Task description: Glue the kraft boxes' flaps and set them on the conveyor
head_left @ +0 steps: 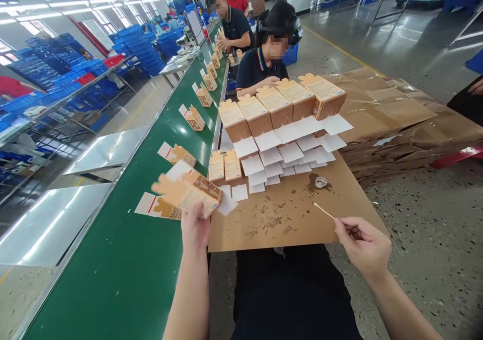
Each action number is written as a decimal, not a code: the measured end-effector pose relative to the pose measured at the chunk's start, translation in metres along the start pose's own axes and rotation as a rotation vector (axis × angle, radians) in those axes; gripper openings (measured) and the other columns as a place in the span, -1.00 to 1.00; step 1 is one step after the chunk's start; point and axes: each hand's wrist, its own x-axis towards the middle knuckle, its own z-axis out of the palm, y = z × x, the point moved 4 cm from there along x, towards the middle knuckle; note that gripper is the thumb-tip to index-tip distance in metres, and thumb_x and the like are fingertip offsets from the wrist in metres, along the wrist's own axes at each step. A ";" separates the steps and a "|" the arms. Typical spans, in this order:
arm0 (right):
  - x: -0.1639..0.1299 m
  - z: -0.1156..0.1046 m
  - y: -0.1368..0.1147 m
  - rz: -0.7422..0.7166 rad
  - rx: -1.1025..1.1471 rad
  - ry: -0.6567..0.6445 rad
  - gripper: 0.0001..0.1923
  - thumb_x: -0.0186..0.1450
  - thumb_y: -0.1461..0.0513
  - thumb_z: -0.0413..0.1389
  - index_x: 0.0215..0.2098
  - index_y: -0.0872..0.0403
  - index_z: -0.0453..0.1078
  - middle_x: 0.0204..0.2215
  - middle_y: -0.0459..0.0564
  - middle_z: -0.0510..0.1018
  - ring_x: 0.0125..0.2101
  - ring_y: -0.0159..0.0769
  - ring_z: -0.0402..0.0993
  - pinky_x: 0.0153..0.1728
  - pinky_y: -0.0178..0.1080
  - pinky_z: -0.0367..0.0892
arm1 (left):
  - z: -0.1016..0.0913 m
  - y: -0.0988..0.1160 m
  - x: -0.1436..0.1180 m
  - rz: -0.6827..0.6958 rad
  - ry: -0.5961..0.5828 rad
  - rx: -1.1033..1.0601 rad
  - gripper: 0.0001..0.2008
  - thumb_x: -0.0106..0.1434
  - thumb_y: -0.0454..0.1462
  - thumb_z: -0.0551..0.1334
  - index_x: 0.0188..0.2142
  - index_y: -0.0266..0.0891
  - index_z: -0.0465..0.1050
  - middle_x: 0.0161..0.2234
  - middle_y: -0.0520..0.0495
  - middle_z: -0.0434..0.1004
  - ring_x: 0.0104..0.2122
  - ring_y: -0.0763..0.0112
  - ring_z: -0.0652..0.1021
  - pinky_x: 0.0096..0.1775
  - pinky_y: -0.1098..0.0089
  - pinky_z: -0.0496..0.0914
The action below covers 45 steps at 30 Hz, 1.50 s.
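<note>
My left hand [194,227] holds a small tan cardboard box [190,189] with open flaps over the edge of the green conveyor belt [124,259]. My right hand [362,244] pinches a thin wooden stick [323,210], tip pointing left, above the brown cardboard sheet [287,219] on my lap. A small clear glue cup [320,181] sits on that sheet, near a dark stain. Rows of similar boxes [281,106] with white flaps hanging open are stacked at the sheet's far side. Two more boxes [225,166] stand at the sheet's left.
Flat and folded boxes [196,118] lie spaced along the belt into the distance. A seated person [266,53] works just beyond the stack, others further back. A pile of brown cardboard [396,118] lies right. Blue crates [139,48] fill the left background.
</note>
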 end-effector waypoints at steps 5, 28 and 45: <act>-0.014 0.042 -0.017 -0.063 0.073 -0.215 -0.76 0.46 0.20 0.26 -0.40 -0.04 0.56 -0.58 -0.11 0.58 -0.64 -0.29 0.48 -0.60 -0.22 0.44 | 0.002 -0.049 -0.066 -0.327 0.002 -0.094 -0.07 -0.07 0.00 0.75 0.27 -0.09 0.55 0.32 -0.28 0.63 0.42 -0.32 0.51 0.38 -0.16 0.47; -0.056 0.122 -0.004 -0.244 0.018 -0.614 -0.69 0.52 0.30 0.09 -0.41 -0.01 0.40 -0.55 -0.12 0.46 -0.54 -0.36 0.37 -0.45 -0.29 0.32 | 0.013 -0.060 -0.068 -0.338 0.001 0.035 -0.25 0.00 -0.01 0.73 0.10 -0.19 0.57 0.15 -0.31 0.72 0.20 -0.13 0.69 0.30 -0.10 0.51; -0.036 0.073 0.005 0.006 0.107 -0.297 -0.73 0.49 0.21 0.21 -0.40 -0.02 0.52 -0.53 -0.09 0.58 -0.56 -0.34 0.46 -0.48 -0.29 0.45 | 0.034 -0.053 -0.110 -0.033 -0.075 0.570 -0.27 0.06 -0.10 0.62 0.15 -0.11 0.39 0.05 -0.27 0.68 0.03 -0.07 0.74 0.04 0.01 0.66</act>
